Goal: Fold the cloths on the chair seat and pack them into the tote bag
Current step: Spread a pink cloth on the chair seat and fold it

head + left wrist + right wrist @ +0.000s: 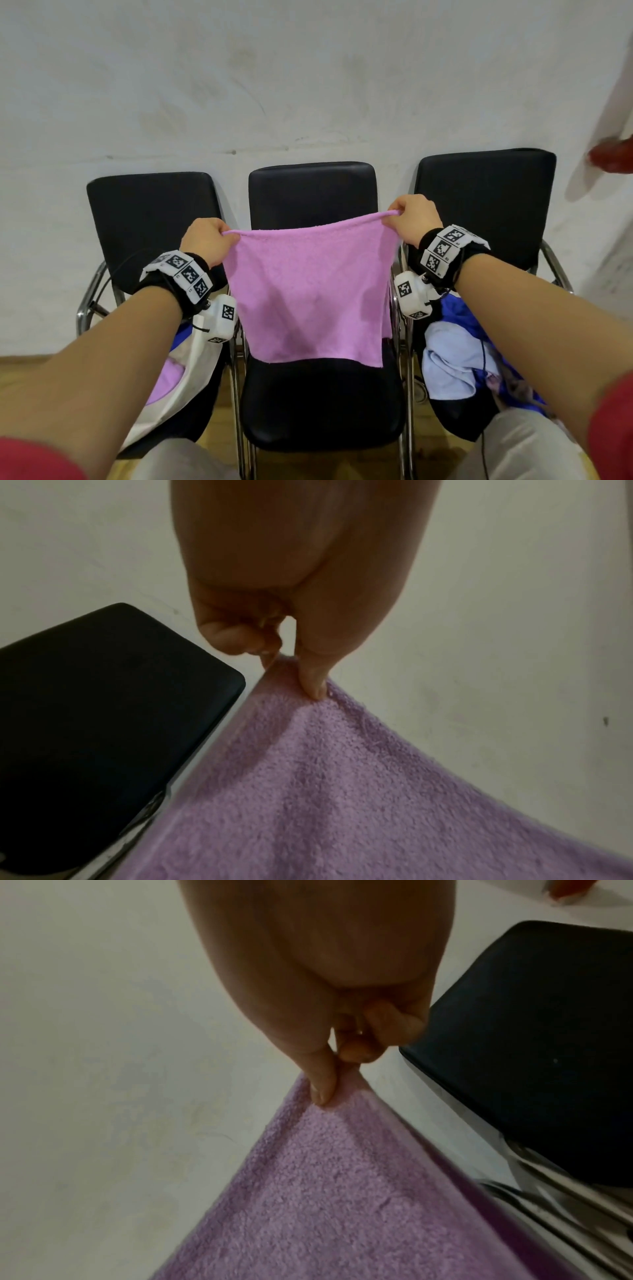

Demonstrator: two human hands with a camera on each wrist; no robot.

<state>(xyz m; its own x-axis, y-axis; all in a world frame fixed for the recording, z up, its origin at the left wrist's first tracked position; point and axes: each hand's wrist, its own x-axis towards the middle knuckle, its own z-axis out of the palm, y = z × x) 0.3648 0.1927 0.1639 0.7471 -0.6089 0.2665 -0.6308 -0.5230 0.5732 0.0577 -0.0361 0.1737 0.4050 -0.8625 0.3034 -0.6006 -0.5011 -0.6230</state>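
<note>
Head view bright and edge-warped; wrist views dim, grainy, perhaps slightly motion-blurred at the edges.

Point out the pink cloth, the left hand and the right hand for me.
pink cloth (308, 294), head view, middle of the hanging panel.
left hand (205, 240), head view, back of the hand pinching the cloth's corner.
right hand (414, 219), head view, back of the hand pinching the other corner.

Head view: from above, facing forward and down over three black padded chairs (313, 394) against the wall. Wrist views: close along each hand, sharing the pink-purple terry cloth (342, 791) held between.
</note>
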